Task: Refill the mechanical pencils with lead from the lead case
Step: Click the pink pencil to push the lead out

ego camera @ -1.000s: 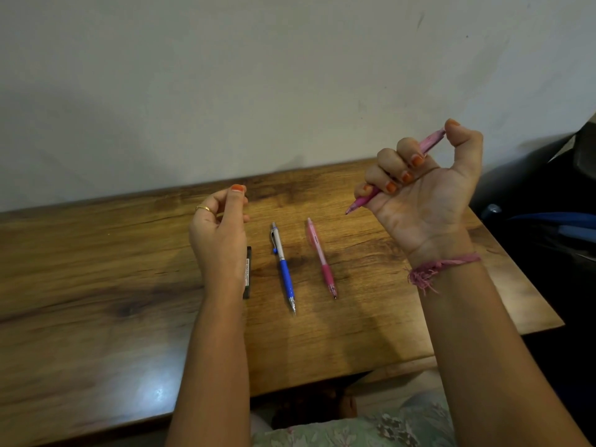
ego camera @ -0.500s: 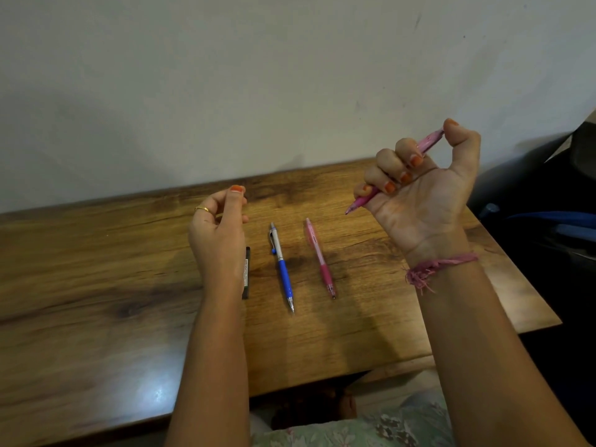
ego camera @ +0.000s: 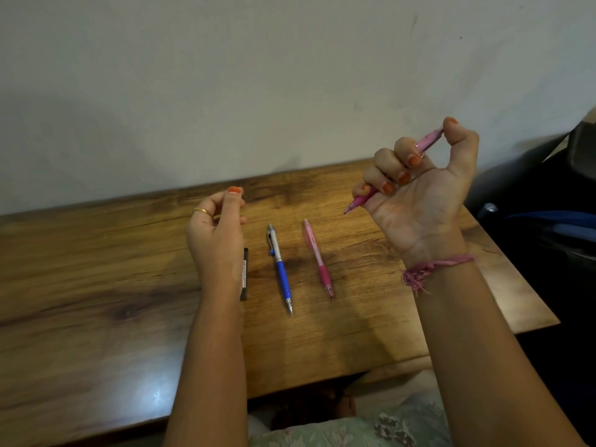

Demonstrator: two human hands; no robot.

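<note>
The right hand (ego camera: 419, 188) is gripping a pink pencil (ego camera: 427, 141) in a fist, raised above the worktop (ego camera: 96, 301); the thumb is pressing on the pencil's upper end and the tip is pointing down and to the left, out past the little finger. The left hand (ego camera: 216, 233) is hovering over the worktop with thumb and fingertips drawn together as if pinching; whether anything is between them is too small to tell. The lead case (ego camera: 245, 274) is lying on the worktop just right of the left wrist, partly hidden by it. Between the two hands, a blue pencil (ego camera: 280, 267) and a second pink pencil (ego camera: 318, 258) are lying side by side, apart, tips toward the person. A pink thread band (ego camera: 432, 267) is circling the right wrist.
</note>
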